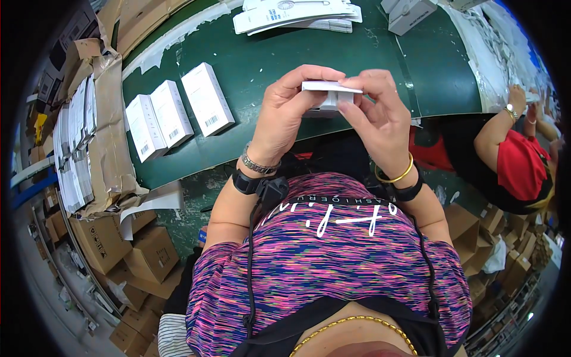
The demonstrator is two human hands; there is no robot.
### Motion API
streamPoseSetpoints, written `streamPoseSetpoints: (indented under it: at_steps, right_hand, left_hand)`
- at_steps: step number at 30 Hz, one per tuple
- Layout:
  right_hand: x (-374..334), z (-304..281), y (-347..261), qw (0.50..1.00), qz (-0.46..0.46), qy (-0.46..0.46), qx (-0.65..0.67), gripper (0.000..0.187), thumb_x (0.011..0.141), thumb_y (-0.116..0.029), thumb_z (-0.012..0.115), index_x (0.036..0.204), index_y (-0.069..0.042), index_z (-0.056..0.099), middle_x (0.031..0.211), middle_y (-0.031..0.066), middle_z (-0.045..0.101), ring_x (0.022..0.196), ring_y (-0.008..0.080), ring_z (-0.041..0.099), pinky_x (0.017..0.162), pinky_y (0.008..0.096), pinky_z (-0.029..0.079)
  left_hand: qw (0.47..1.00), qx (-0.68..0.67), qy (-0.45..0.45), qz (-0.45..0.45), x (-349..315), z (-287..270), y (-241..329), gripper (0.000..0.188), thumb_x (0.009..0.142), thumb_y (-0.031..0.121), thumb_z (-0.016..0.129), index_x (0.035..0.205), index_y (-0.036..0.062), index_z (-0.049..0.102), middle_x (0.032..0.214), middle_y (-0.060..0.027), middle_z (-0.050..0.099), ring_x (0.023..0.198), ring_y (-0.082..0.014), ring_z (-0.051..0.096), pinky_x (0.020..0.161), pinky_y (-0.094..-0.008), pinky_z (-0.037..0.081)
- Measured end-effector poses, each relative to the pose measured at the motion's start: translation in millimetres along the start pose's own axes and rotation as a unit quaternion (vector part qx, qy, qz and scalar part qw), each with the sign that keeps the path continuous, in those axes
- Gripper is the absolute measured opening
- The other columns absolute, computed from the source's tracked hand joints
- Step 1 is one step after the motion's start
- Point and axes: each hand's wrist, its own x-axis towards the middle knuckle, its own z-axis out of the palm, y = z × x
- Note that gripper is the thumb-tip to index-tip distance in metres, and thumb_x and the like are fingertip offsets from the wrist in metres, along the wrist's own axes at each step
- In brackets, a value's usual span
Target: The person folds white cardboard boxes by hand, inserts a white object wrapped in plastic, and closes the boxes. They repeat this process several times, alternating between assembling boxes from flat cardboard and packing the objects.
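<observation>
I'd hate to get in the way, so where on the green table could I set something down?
Two patches of green table look bare but for specks: between the three white boxes and the left hand, and right of the right hand, below the upper-right boxes. It's crowded around the three boxes, the flat cartons and the held carton.

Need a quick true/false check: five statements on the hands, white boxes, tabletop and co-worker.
1. The left hand and right hand hold the same white box. True.
2. Three more white boxes lie on the green tabletop, right of the hands. False: they lie left of them.
3. The right hand rests flat on the tabletop. False: it grips the held box.
4. Both wrists wear something. True.
5. A co-worker in red shows at the picture's right. True.
</observation>
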Motion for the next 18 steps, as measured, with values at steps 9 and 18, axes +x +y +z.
streamPoseSetpoints:
  at_steps: [9, 18]
  right_hand:
    - [-4, 4, -18, 0.998, -0.004, 0.024, -0.062, 0.031, 0.091, 0.013, 0.07, 0.122, 0.005, 0.071, 0.107, 0.0083, 0.063, 0.099, 0.0141, 0.061, 0.088, 0.0267, 0.051]
    - [-13, 10, 10, 0.954, -0.181, 0.088, -0.221, 0.022, 0.092, 0.014, 0.07, 0.113, 0.007, 0.07, 0.104, 0.0087, 0.063, 0.098, 0.0133, 0.063, 0.088, 0.027, 0.053]
  left_hand:
    - [0.999, -0.006, -0.028, 0.018, -2, -1, -7, 0.024, 0.106, 0.012, 0.055, 0.125, 0.0052, 0.068, 0.121, -0.0034, 0.07, 0.108, -0.0114, 0.067, 0.092, -0.0272, 0.056]
    - [0.998, -0.041, -0.046, 0.017, -6, -3, -13, 0.041, 0.102, 0.017, 0.044, 0.139, 0.0026, 0.056, 0.134, -0.0101, 0.064, 0.123, -0.0183, 0.061, 0.106, -0.0346, 0.048]
